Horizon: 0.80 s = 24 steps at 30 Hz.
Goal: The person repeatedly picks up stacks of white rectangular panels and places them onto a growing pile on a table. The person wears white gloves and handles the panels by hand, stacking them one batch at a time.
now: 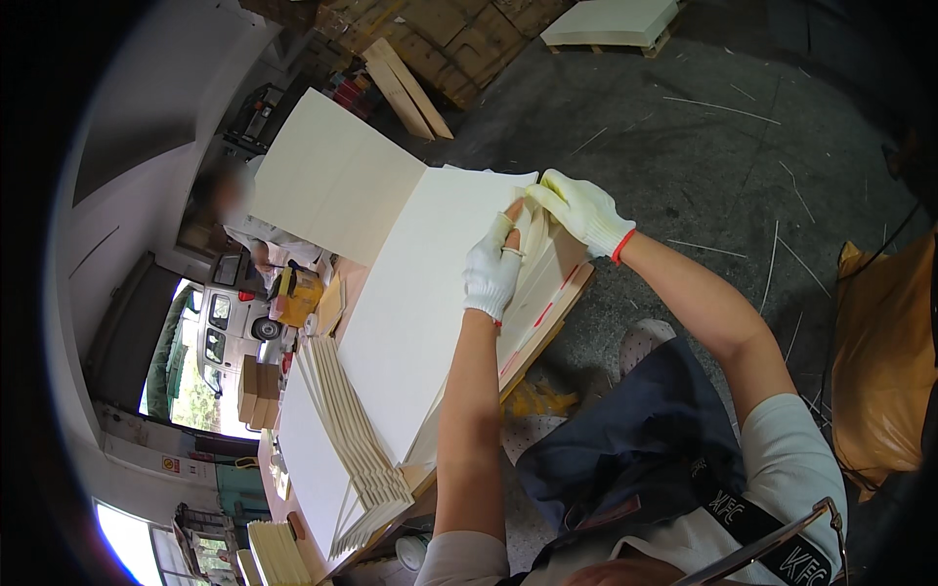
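Note:
Both my hands wear white knit gloves. My left hand [493,269] presses on a large cream sheet of card [410,303] lying on top of a stack on the wooden table [547,327]. My right hand [583,210] pinches the far corner of that sheet, fingers closed on its edge. Beneath the sheet, the stack's layered edges [542,264] show. A second large cream sheet [332,176] stands tilted up just beyond the stack.
A fanned pile of folded cream cards [357,430] lies at the near left of the table. Another person [239,210] works at the far side. Wooden boards and cartons [430,49] stand on the concrete floor, beside a pallet with sheets [611,24]. An orange bag [884,361] sits at right.

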{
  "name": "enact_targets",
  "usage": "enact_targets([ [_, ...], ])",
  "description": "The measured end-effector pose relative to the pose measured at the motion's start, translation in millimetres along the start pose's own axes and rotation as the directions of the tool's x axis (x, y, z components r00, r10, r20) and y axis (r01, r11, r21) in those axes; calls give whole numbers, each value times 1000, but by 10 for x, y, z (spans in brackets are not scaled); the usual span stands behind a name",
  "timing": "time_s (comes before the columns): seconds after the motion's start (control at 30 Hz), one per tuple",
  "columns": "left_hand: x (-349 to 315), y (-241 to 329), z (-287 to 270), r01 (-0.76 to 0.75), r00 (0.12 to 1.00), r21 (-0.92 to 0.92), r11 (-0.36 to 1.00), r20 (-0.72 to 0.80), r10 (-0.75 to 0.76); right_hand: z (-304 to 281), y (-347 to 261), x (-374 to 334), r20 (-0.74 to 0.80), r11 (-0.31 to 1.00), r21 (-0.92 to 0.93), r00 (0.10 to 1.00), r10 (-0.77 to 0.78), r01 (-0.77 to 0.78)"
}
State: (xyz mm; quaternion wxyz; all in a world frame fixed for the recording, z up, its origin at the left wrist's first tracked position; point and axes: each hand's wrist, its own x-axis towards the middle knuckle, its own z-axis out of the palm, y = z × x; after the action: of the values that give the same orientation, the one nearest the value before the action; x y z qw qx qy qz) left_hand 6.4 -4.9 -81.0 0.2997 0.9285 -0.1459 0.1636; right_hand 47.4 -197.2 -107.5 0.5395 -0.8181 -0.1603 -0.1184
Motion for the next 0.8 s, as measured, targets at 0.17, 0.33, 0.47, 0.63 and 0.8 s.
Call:
enact_targets([
  [0.17, 28, 118, -46, 167, 970, 25, 986, 173, -169, 5, 53, 0, -16, 1000, -12, 1000, 0, 0],
  [0.33, 19, 26, -5, 63, 992, 29, 998, 109, -66, 19, 29, -2, -8, 1000, -7, 1000, 19, -19],
  [0.47, 32, 0, 8, 63, 991, 3, 998, 115, -63, 27, 54, 1, -18, 1000, 4, 1000, 15, -15],
  [0.63, -9, 101, 4, -58, 995, 185, 981, 88, 42, -8, 32, -7, -24, 999, 36, 1000, 8, -7],
  [0.8, -123, 220, -29, -181, 983, 354, 918, 38, 180, -327, 113, 36, -61, 986, -164, 998, -19, 9],
])
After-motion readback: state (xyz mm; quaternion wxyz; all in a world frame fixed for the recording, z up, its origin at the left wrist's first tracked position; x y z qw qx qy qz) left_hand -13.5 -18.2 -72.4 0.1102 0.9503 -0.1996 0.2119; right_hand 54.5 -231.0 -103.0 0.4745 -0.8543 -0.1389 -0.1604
